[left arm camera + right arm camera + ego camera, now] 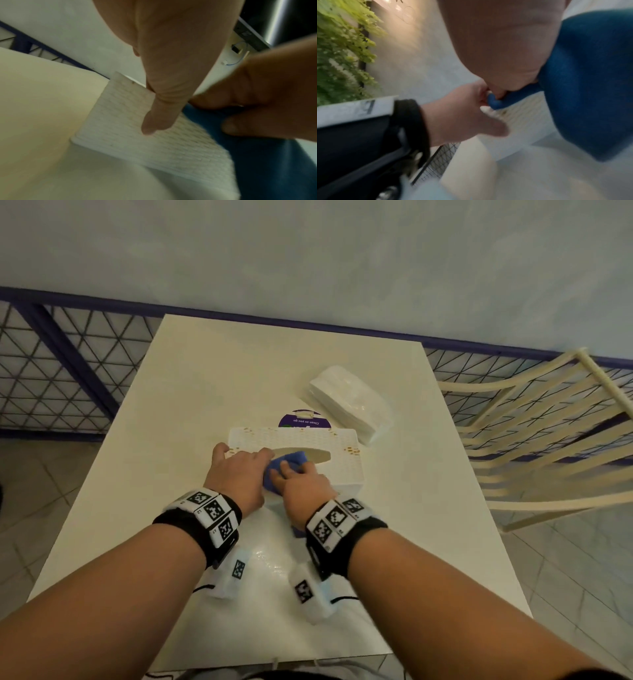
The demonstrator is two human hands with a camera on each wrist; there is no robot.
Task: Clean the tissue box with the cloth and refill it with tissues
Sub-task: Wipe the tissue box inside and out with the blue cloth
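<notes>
A white woven-pattern tissue box [337, 465] lies in the middle of the table, its oval slot facing up. My left hand [239, 463] grips the box's left end, fingers over the top and thumb [154, 121] on the near side of the tissue box [123, 138]. My right hand [291, 474] holds a blue cloth [294, 458] against the box top beside the slot. The blue cloth [590, 81] hangs down the box's front below my palm. A wrapped pack of white tissues [349, 402] lies behind the box to the right.
A round purple sign [303, 419] stands just behind the box. The white table [222, 371] abuts a wall with a purple mesh railing [68, 364]. A cream slatted chair [548, 440] stands right of the table.
</notes>
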